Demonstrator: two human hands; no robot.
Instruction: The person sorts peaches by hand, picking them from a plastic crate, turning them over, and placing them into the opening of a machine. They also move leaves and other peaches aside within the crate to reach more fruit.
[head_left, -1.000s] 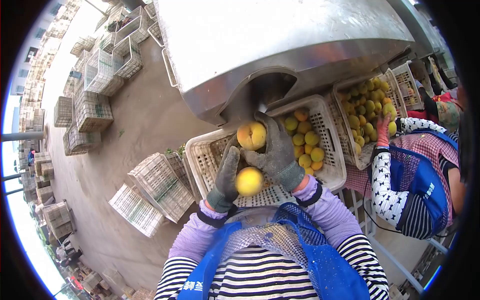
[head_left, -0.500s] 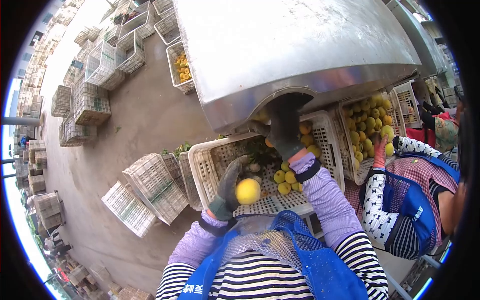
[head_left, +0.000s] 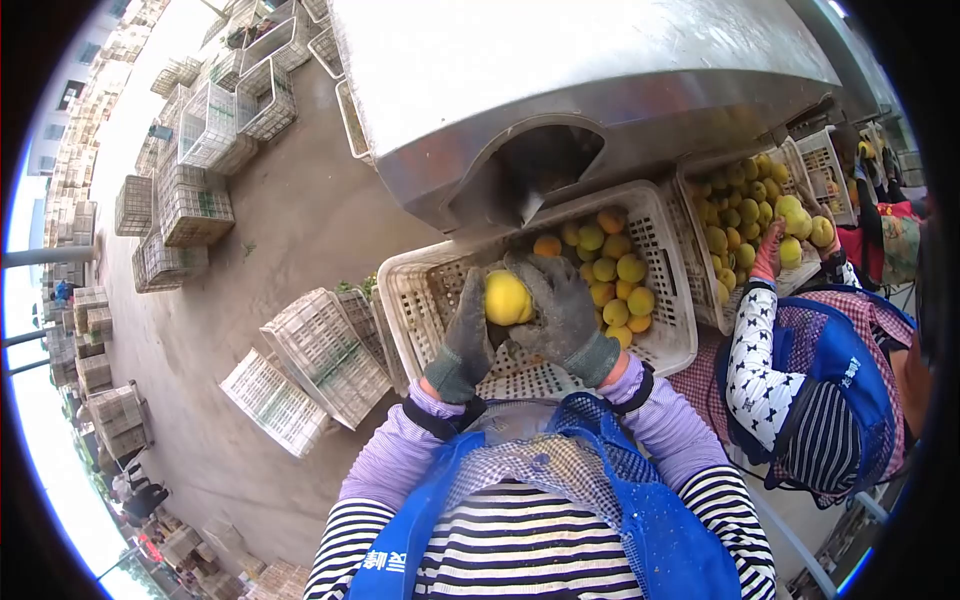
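My left hand (head_left: 466,338), in a dark grey glove, holds a yellow fruit (head_left: 508,297) from its left side above a white plastic crate (head_left: 665,345). Close against the fruit's right side is my right hand (head_left: 565,318), gloved too, its fingers curled; what lies under them, if anything, is hidden. Yellow-green and orange fruits (head_left: 618,268) fill the right part of the crate. The crate's bottom left is partly covered by my hands. Just beyond the crate is the dark opening (head_left: 540,165) of a metal machine (head_left: 600,60).
At the right a co-worker's hands (head_left: 768,255) hold fruits over another full crate (head_left: 700,295). Tilted crates (head_left: 325,355) stand on the floor at my left, with stacked crates (head_left: 195,205) farther back. The metal edge (head_left: 430,190) overhangs my crate.
My right hand has come out of the machine's opening and back to the yellow fruit. My left hand has raised that fruit slightly. More of the crate's fruit now shows.
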